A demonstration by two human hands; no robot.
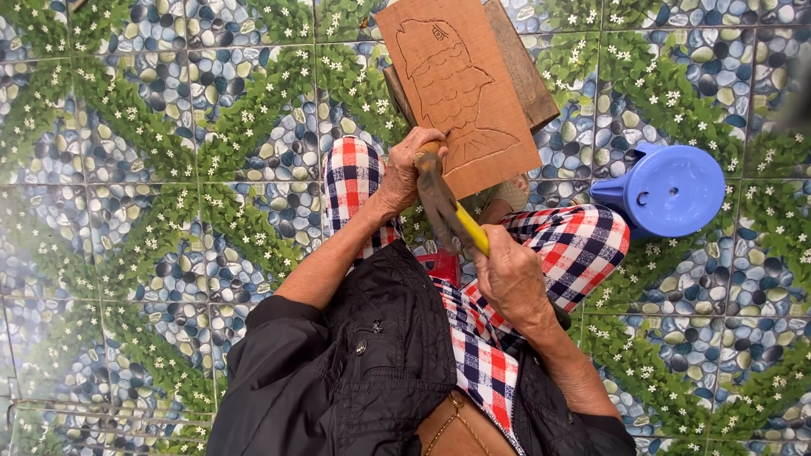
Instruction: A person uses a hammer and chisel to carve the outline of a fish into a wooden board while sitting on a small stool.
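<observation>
A person sits over a tiled floor (152, 169) printed with pebbles, green leaves and small white flowers, looking down at their own lap. A wooden board (460, 89) leans up from between the knees, its face carved with the outline of a fish: an eye near the top, scales down the body, fins at the lower edge. Behind it a darker block of wood (524, 72) shows past the board's right side.

The left hand (410, 173) is curled into a fist around the wooden handle of a chisel (427, 156), at the board's lower left edge; the knuckles touch or nearly touch the board, and the blade tip is hidden, so where it meets the wood cannot be told. The right hand (511, 274) sits lower and nearer the body, fingers wrapped tight around the yellow handle of a hammer (452, 215). The hammer's dark head reaches up to just below the left fist, close to the chisel's handle end.

Both knees wear red, white and navy checked trousers (583, 241), and a black jacket (372, 355) covers the arms and chest. A blue plastic stool (663, 190) lies tipped on its side on the floor to the right, just beyond the right knee. A small red object (441, 263) shows between the legs, mostly hidden.
</observation>
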